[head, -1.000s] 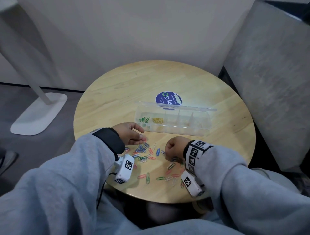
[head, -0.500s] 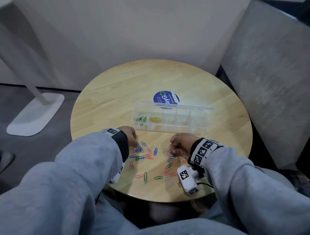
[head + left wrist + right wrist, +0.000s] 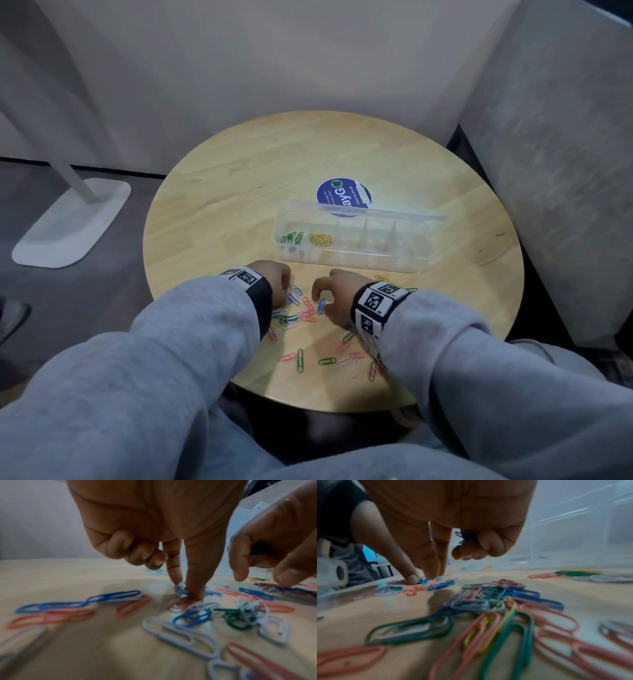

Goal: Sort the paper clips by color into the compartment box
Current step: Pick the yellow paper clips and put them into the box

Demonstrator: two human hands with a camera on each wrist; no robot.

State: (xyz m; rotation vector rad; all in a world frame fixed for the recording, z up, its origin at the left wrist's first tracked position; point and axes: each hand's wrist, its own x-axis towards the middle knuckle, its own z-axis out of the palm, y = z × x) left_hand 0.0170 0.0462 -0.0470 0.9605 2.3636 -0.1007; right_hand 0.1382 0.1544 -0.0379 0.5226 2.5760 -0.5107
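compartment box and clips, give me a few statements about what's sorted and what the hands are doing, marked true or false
1. The compartment box holds green clips in its leftmost compartment. True.
2. The yellow clips lie in the compartment next to the green ones. True.
3. Blue clips fill the rightmost compartment. False: no blue shows in the box; blue clips lie loose on the table.
4. The right hand holds blue clips tucked under its curled fingers. True.
5. The left hand lies flat, palm down. False: thumb and forefinger point down at a blue clip while the other fingers curl in.
6. The box lid is closed. False: it stands open at the back.
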